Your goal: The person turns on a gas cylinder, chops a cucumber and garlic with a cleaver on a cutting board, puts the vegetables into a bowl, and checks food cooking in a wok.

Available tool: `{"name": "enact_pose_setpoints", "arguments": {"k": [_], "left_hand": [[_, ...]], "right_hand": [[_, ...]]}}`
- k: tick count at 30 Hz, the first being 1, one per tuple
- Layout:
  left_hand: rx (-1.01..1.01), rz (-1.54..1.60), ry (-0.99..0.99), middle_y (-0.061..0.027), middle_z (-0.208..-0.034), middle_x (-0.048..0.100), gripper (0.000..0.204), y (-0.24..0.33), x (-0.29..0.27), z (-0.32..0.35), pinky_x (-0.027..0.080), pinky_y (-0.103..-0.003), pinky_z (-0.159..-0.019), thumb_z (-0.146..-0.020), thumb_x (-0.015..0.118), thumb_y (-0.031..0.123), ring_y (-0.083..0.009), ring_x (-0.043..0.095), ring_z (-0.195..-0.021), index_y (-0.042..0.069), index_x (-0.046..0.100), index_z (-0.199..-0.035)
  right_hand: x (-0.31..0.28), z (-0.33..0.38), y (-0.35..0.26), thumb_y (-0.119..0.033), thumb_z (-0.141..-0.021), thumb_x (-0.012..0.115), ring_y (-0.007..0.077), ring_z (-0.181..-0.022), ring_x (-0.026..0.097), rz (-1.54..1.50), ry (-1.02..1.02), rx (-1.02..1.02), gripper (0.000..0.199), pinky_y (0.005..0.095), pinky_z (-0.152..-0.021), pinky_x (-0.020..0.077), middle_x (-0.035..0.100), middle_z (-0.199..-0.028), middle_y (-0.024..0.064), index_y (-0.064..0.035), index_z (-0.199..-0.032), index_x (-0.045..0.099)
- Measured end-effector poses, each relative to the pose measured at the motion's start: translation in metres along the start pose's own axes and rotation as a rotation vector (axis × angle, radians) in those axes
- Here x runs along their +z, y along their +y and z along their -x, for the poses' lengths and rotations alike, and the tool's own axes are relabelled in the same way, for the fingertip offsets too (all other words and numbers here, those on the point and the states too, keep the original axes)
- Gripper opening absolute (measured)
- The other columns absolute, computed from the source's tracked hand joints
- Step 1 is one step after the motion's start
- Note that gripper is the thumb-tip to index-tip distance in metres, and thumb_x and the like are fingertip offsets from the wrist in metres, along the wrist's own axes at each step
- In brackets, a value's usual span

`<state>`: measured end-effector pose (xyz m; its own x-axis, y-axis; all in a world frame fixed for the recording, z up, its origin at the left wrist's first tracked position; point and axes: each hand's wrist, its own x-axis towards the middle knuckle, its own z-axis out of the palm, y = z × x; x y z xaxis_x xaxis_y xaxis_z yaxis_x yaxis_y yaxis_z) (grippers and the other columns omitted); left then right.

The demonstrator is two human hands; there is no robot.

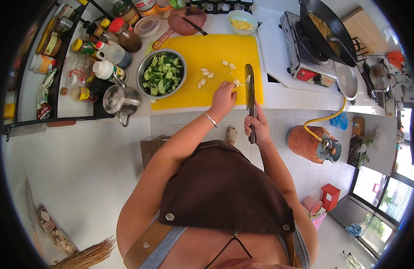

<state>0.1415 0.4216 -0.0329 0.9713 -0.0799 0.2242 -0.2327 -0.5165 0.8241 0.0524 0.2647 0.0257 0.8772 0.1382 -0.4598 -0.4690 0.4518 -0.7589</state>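
Note:
My right hand [259, 124] grips the dark handle of a kitchen knife [250, 96], its blade pointing away from me over the right part of a yellow cutting board [193, 51]. A pale bit clings to the blade near its tip. Left of the blade, my left hand [223, 99] is closed with its fingertips curled down beside crushed garlic [237, 82]; what they pinch, if anything, is hidden. Whole peeled garlic cloves [207, 73] lie further left, with more crushed bits behind. A steel bowl [183, 84] of chopped green vegetable [162, 75] stands at the board's left.
A steel pitcher [122, 99] and several sauce bottles [113, 54] crowd the left. Behind the board sit a reddish pan [189, 20] and a bowl of yellow food [242, 22]. At right, a wok [325, 27] tops a gas stove [305, 58]; a gas cylinder [312, 143] stands below.

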Motion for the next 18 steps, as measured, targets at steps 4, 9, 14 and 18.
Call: {"name": "enact_pose_setpoints", "arguments": {"k": [4, 9, 14, 18], "left_hand": [[-0.061, -0.132, -0.083, -0.0192, -0.092, 0.059, 0.017, -0.017, 0.028, -0.02, 0.048, -0.046, -0.073, -0.077, 0.064, 0.002, -0.04, 0.058, -0.083, -0.002, 0.057, -0.092], [-0.023, 0.03, 0.046, -0.0222, -0.105, 0.06, 0.025, -0.001, 0.025, -0.055, 0.048, -0.046, -0.083, -0.076, 0.056, -0.004, -0.0413, 0.057, -0.097, -0.004, 0.058, -0.102], [0.556, -0.227, -0.09, -0.0254, -0.123, 0.056, 0.038, 0.011, 0.005, -0.041, 0.041, -0.043, -0.099, -0.073, 0.054, -0.004, -0.04, 0.049, -0.12, -0.004, 0.061, -0.11], [0.361, -0.49, 0.149, -0.0161, -0.106, 0.062, 0.031, -0.039, -0.009, -0.04, 0.042, -0.046, -0.09, -0.072, 0.059, -0.001, -0.0355, 0.054, -0.105, 0.001, 0.066, -0.101]], "right_hand": [[-0.004, 0.005, 0.001, 0.005, -0.085, 0.047, 0.0122, -0.045, 0.041, 0.002, -0.012, -0.011, 0.079, 0.0258, -0.041, 0.0352, 0.044, -0.064, 0.0033, -0.0211, -0.153, 0.016], [-0.006, -0.002, 0.001, 0.004, -0.086, 0.047, 0.0124, -0.046, 0.041, -0.021, 0.009, 0.011, 0.079, 0.0259, -0.042, 0.0363, 0.044, -0.064, 0.0037, -0.0228, -0.153, 0.017], [0.009, -0.023, -0.009, 0.003, -0.088, 0.044, 0.0116, -0.047, 0.04, -0.136, 0.009, 0.043, 0.074, 0.0248, -0.042, 0.0364, 0.044, -0.066, 0.0031, -0.0234, -0.152, 0.02], [0.011, -0.016, -0.017, 0.003, -0.086, 0.046, 0.0113, -0.046, 0.04, -0.089, -0.072, -0.027, 0.075, 0.0245, -0.041, 0.0359, 0.045, -0.066, 0.0022, -0.0229, -0.152, 0.021]]}}
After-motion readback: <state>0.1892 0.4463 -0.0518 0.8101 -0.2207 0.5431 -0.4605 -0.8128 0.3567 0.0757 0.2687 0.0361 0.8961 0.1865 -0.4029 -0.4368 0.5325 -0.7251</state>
